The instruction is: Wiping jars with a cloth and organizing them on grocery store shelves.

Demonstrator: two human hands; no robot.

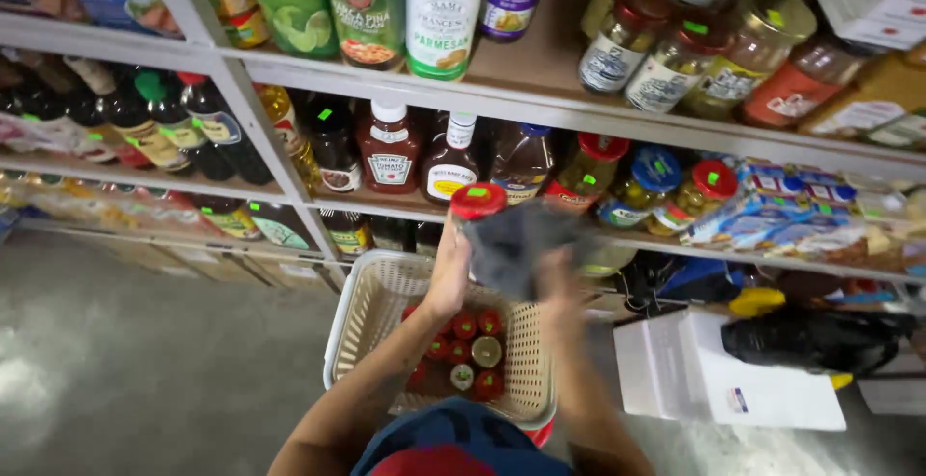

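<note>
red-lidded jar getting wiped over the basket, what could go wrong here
The red-lidded jar is mostly hidden under the grey cloth, held between the left hand and right hand; it could slip. A drop might hit the jars in the cream woven basket below. The crowded shelf bottles could get knocked.

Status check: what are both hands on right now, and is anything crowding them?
Left hand holds red-lidded jar. Right hand presses grey cloth against it. Basket of jars right below; shelf edge close ahead.
</note>
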